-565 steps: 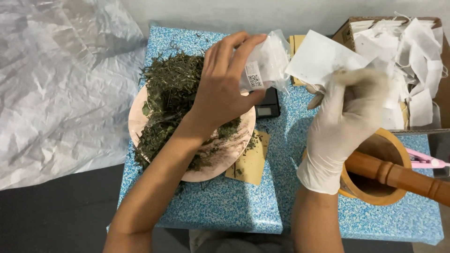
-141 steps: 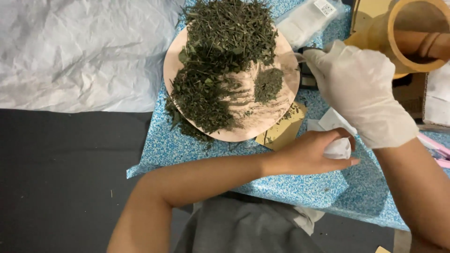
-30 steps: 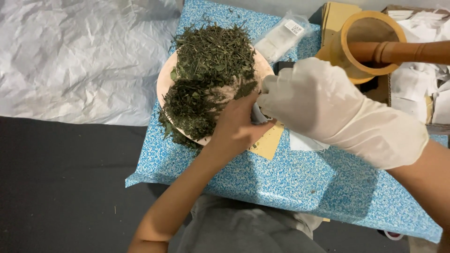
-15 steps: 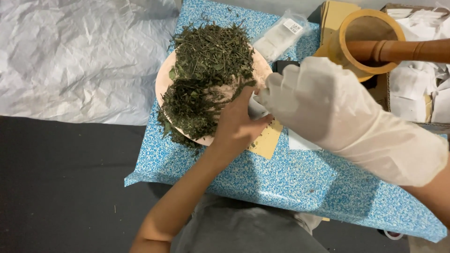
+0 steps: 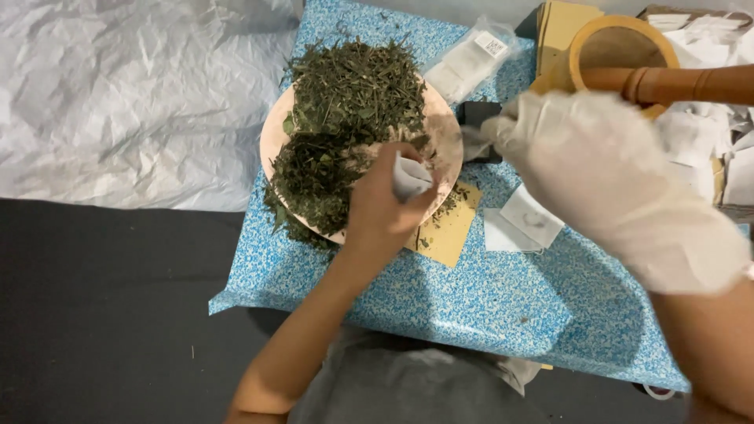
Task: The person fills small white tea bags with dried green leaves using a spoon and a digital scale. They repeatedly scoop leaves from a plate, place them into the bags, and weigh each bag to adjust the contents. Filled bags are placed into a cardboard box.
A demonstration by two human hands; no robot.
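Crumpled sheet of translucent white plastic (image 5: 133, 94) covers the upper left, lying on a dark grey floor (image 5: 94, 314). Blue-and-white speckled foam board (image 5: 487, 298) serves as work surface, its left corner overhanging the floor. On the board's upper left sits a round pale-pink plate (image 5: 271, 137), heaped with dried green leafy herbs and stems (image 5: 345, 102); the pile spills over the plate's lower-left rim onto the board. Upper right: round tan wooden mortar (image 5: 620, 47), bowl looks empty apart from a reddish-brown turned wooden pestle (image 5: 683, 82) laid across its rim, handle running off to the right. Behind it, a brown cardboard box (image 5: 561, 27) and a heap of white paper sachets (image 5: 722, 133). Right hand (image 5: 613, 180), in a white disposable glove, hovers blurred over the board; fingers loosely curled toward a small bit of white material at the plate's right edge, whether it is gripping anything I cannot tell. Left hand (image 5: 385, 208), bare, rests at the plate's lower right edge, closed around a small white paper sachet (image 5: 410, 177) whose open mouth faces the herbs. Clear plastic packet of flat white sachets (image 5: 471, 59) lies just above the plate. Yellow-tan card (image 5: 448, 232) sticks out under the plate. Loose white sachet (image 5: 522, 224) lies flat on the board near it. Small black object (image 5: 479, 118), mostly hidden, sits between plate and gloved hand.
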